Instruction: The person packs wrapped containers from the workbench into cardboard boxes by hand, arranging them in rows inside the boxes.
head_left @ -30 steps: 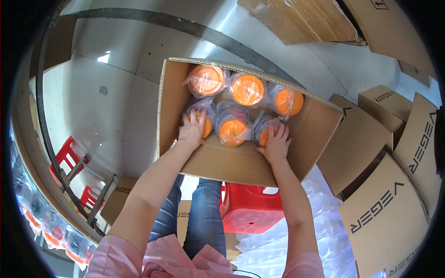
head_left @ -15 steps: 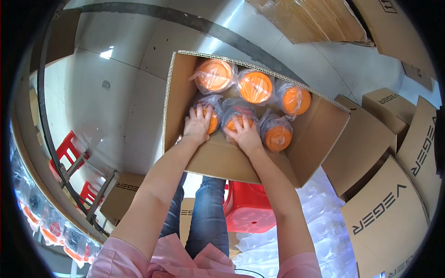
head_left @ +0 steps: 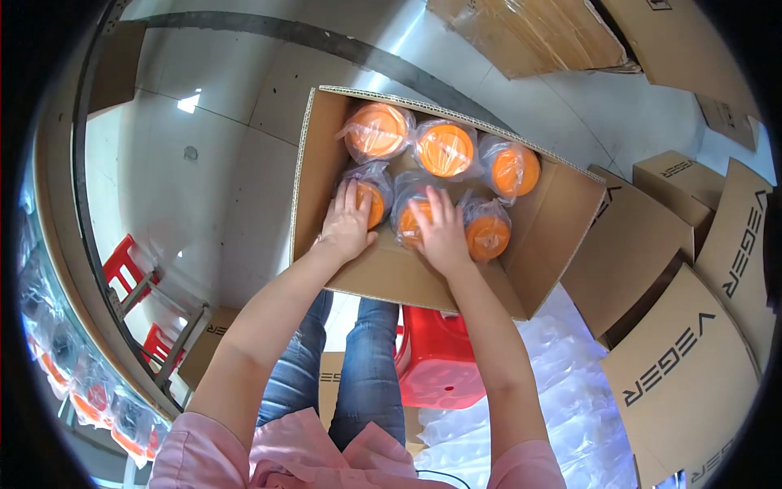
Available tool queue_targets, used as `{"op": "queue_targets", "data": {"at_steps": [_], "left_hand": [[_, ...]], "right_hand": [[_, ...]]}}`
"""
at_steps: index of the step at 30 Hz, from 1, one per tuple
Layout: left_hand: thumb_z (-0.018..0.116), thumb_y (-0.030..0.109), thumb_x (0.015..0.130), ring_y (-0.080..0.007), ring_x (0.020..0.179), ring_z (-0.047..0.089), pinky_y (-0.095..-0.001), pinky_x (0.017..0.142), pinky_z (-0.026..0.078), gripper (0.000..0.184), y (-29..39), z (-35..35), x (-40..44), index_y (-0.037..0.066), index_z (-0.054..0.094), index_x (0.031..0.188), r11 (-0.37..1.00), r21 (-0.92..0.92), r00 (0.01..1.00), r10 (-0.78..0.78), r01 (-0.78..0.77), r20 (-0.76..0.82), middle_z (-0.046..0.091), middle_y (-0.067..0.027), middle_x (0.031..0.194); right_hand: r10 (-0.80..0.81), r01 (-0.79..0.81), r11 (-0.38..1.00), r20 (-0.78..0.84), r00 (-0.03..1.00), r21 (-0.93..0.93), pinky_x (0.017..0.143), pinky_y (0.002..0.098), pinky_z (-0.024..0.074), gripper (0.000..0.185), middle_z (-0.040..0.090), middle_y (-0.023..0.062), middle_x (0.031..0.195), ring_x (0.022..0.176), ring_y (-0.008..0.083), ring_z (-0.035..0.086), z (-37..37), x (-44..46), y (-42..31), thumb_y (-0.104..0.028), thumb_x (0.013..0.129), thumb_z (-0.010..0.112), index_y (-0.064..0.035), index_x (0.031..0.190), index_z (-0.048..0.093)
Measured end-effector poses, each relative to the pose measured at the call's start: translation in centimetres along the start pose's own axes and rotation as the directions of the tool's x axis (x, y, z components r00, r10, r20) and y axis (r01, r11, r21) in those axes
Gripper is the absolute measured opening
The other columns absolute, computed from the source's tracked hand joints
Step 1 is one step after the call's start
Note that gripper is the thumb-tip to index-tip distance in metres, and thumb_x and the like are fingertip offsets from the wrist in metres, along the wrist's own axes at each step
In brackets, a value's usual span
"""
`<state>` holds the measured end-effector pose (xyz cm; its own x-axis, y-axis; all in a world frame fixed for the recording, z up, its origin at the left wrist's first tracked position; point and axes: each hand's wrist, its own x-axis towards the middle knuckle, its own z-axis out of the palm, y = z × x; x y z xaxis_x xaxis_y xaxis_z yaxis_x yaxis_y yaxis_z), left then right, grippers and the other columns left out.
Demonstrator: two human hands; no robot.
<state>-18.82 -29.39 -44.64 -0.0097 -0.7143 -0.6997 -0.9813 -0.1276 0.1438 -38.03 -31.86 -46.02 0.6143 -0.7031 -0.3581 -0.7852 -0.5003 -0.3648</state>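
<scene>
An open cardboard box [head_left: 366, 271] holds several jars with orange lids in clear plastic wrap, set in two rows. In the near row, my left hand [head_left: 345, 231] rests on the left jar [head_left: 373, 205], fingers stretched out over the left part of its lid. My right hand [head_left: 444, 238] lies over the right side of the middle jar [head_left: 412, 222], its fingers spread and extended. Beside it stands the near right jar [head_left: 489, 237], untouched. The far row has a left jar [head_left: 378, 132], a middle jar [head_left: 445, 151] and a right jar [head_left: 516, 171].
A red stool [head_left: 440, 367] stands under the box's near side. Clear plastic wrap [head_left: 521, 391] is heaped at the lower right. VEGER cartons [head_left: 676, 367] are stacked on the right. More wrapped jars [head_left: 90, 399] sit at the far left, near red chairs [head_left: 122, 265].
My right hand has shifted slightly to the right on the middle jar, its fingers reaching further forward. My left hand stays on the left jar. The view has shifted slightly.
</scene>
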Motion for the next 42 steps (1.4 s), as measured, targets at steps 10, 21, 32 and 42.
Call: {"op": "queue_targets", "data": {"at_steps": [10, 21, 32, 42], "left_hand": [[0.068, 0.012, 0.064, -0.0417, 0.120, 0.027, -0.0427, 0.097, 0.032, 0.087, -0.5, -4.6, 8.1, 0.006, 0.016, 0.134, 0.989, -0.094, 0.934, 0.078, -0.117, -0.348, 0.020, -0.0275, 0.131], [0.068, 0.019, 0.064, -0.0360, 0.103, 0.043, -0.0391, 0.082, 0.043, 0.090, 0.6, -5.5, 11.0, 0.014, 0.012, 0.135, 0.994, 0.039, 0.989, -0.095, 0.100, -0.118, 0.027, -0.0259, 0.123], [0.072, 0.026, 0.062, -0.0392, 0.099, 0.044, -0.0425, 0.081, 0.043, 0.097, -0.2, -4.1, 10.5, 0.012, 0.010, 0.135, 0.985, -0.149, 0.978, -0.116, 0.090, -0.175, 0.030, -0.0266, 0.118], [0.060, 0.006, 0.068, -0.0343, 0.109, 0.043, -0.0387, 0.088, 0.038, 0.043, -0.8, -4.9, -14.1, 0.002, 0.048, 0.108, 0.762, -0.213, 0.776, 0.524, -0.611, -0.350, 0.048, -0.0153, 0.115]], "right_hand": [[0.505, -0.454, 0.839, -0.121, 0.855, 0.299, 0.093, 0.0381, 0.0341, 0.059, 0.035, 0.0202, 0.126, 0.112, 0.0367, 0.038, -9.1, -9.4, 3.6, -0.023, 0.067, 0.067, -0.0024, 0.117, 0.043], [0.115, 0.041, 0.852, -0.264, 0.958, 0.522, 0.087, 0.0342, 0.0405, 0.051, 0.046, 0.0115, 0.119, 0.105, 0.0276, 0.048, -8.0, -13.4, -8.1, -0.033, 0.073, 0.062, -0.0038, 0.113, 0.047], [0.185, -0.205, 0.745, 0.099, 0.978, 0.635, 0.091, 0.0369, 0.0331, 0.047, 0.044, 0.0118, 0.121, 0.112, 0.0247, 0.040, -1.3, -19.3, -18.7, -0.033, 0.077, 0.055, -0.0013, 0.111, 0.047], [0.273, -0.400, 0.736, 0.301, 0.914, 0.547, 0.092, 0.0418, 0.0307, 0.054, 0.037, 0.0155, 0.127, 0.117, 0.0303, 0.033, 4.2, -20.6, -21.3, -0.035, 0.076, 0.054, -0.0045, 0.118, 0.042]]}}
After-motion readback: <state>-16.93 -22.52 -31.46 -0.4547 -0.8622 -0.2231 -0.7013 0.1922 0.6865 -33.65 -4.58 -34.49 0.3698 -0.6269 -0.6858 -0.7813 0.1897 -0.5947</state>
